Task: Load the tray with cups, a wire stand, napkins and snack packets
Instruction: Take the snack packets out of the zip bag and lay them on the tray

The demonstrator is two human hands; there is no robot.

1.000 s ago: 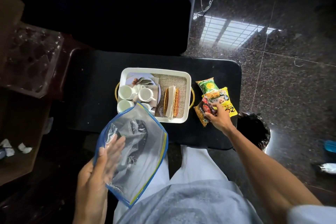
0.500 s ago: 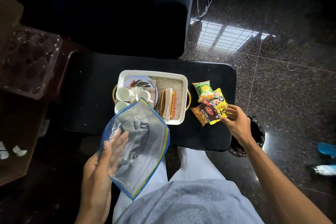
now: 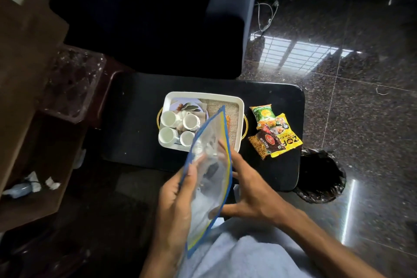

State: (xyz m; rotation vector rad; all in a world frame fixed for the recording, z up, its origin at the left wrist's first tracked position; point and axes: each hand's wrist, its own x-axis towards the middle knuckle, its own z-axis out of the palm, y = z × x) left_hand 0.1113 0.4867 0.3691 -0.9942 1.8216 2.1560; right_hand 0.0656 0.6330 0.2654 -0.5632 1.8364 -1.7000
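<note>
A white tray (image 3: 239, 106) with gold handles sits on the black table (image 3: 135, 124). Several white cups (image 3: 168, 118) stand in its left half on a printed napkin. Three snack packets (image 3: 270, 133) lie on the table right of the tray. My left hand (image 3: 178, 207) grips a clear zip bag (image 3: 209, 178) with a blue and yellow edge, held over the tray's near right part. My right hand (image 3: 252, 189) is spread open against the bag's right side. The bag hides the wire stand and napkins.
A dark sofa (image 3: 158, 18) stands behind the table. A bin lined with black plastic (image 3: 322, 178) sits at the table's near right corner. A brown shelf unit (image 3: 33, 119) with a clear box is on the left. A cable lies on the glossy floor.
My right hand left the snack packets and came back left to the bag. My left hand swung the bag right, so it now covers the tray's right part.
</note>
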